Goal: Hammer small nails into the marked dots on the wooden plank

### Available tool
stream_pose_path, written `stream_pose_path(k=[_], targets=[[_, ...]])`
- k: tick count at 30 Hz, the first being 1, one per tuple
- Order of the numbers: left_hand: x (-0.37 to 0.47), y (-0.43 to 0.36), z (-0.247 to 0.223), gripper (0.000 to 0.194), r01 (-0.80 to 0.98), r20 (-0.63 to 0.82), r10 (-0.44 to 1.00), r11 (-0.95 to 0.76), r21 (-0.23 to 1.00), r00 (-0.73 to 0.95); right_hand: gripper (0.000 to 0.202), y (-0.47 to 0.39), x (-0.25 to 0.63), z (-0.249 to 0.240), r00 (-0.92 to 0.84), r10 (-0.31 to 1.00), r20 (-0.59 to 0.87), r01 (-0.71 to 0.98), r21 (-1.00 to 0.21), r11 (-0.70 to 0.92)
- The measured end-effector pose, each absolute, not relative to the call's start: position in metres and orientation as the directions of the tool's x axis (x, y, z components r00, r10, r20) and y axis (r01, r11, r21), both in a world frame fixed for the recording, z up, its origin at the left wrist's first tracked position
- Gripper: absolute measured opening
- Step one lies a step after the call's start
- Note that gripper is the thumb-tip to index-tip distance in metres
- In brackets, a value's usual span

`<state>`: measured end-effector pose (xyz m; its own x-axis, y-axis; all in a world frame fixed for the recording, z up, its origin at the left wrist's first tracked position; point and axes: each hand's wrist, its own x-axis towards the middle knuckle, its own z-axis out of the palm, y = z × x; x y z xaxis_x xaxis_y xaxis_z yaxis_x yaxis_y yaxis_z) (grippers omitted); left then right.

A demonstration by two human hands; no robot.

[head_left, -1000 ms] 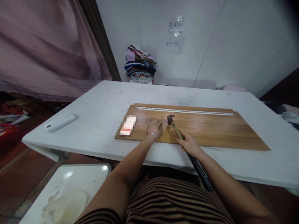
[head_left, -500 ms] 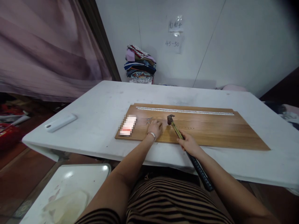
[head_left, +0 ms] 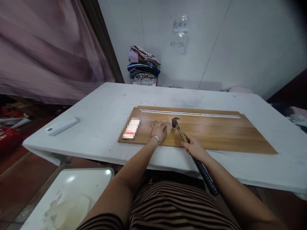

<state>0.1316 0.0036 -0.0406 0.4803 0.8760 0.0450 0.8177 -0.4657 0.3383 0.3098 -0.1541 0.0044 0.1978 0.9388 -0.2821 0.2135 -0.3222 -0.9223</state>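
My right hand (head_left: pixel 193 147) is wrapped round the handle of a claw hammer (head_left: pixel 181 132), whose rusty head is low over a brown wooden board (head_left: pixel 227 134). My left hand (head_left: pixel 159 131) rests on the board left of the hammer head, fingers curled together; whether anything is between them is hidden. Several loose nails (head_left: pixel 153 122) lie just behind and left of it. A row of small dark nails or marks (head_left: pixel 192 131) runs along the board right of the hammer head. Two white measuring strips (head_left: pixel 189 114) lie along the board's far edge.
The board lies on a white-covered table (head_left: pixel 96 108). A blurred-out pale rectangle (head_left: pixel 131 128) is on its left end. A white holed object (head_left: pixel 62 126) lies farther left. Folded cloths (head_left: pixel 144 67) are stacked by the wall. A white stool top (head_left: pixel 79 191) stands below at the left.
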Motion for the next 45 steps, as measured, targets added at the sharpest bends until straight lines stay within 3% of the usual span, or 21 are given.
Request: stream_pose_path(k=[8,45], targets=[[0.1317,0.0019,-0.0360,0.031,0.823,0.027,0.872,-0.472,0.317,0.490,0.092,-0.1553,0.3126,0.0077,0.189,0.946,-0.264,0.216,-0.928,-0.303],[0.1312,0.0031,-0.0394,0.030,0.816,0.047,0.878,-0.462,0.348,0.477,0.081,-0.1545,0.3139,0.0044,0.171,0.953,-0.250,0.243,-0.927,-0.286]])
